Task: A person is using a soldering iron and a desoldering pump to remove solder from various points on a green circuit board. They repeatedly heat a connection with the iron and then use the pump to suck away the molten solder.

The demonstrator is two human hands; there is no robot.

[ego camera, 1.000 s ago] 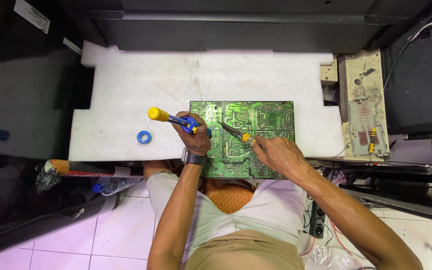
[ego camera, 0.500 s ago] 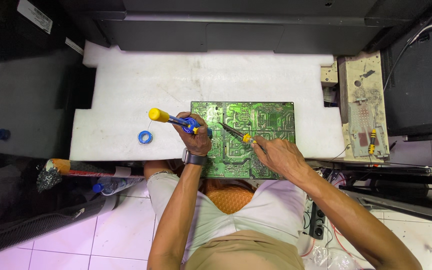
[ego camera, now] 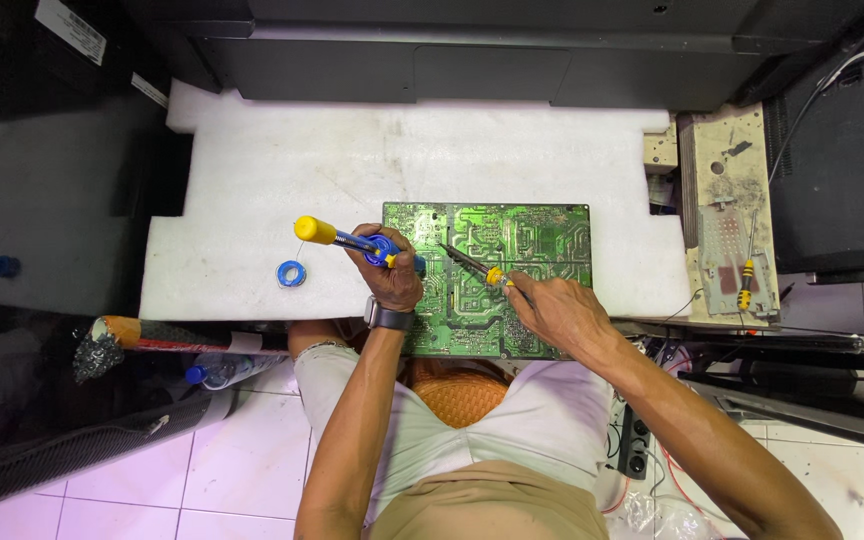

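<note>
I see a green board (ego camera: 497, 280) flat on a white foam sheet (ego camera: 282, 170), near edge at the person's torso.

Left hand (ego camera: 392, 275) is closed around a blue pump tool (ego camera: 352, 240) with a yellow end. The yellow end sticks out to the left over the foam. The working end sits at the board's left edge, but the hand covers it, so I can't tell if it touches. Dark watch (ego camera: 389, 317) on that wrist.

Right hand (ego camera: 552, 305) is pinched shut on a thin iron (ego camera: 472, 265) with a yellow collar. Its shaft angles up and left over the board. The tip looks down on the board, but it's too small for me to confirm contact. Fingers hide the grip end, and that hand also covers the board's lower right.

Blue roll (ego camera: 291, 273) lies on the foam, left of the left hand, apart from it. What's wound on it is too small to make out.

Off to the right: a grimy beige plate (ego camera: 727, 190) with a small yellow-handled tool (ego camera: 747, 280) lying on it. Top of view is a dark casing (ego camera: 492, 60), cut off by the frame. Left side is dark, and I can't resolve much there beyond a wrapped stick (ego camera: 172, 335) and a blue cap (ego camera: 7, 266). Both forearms run out of the bottom edge.
</note>
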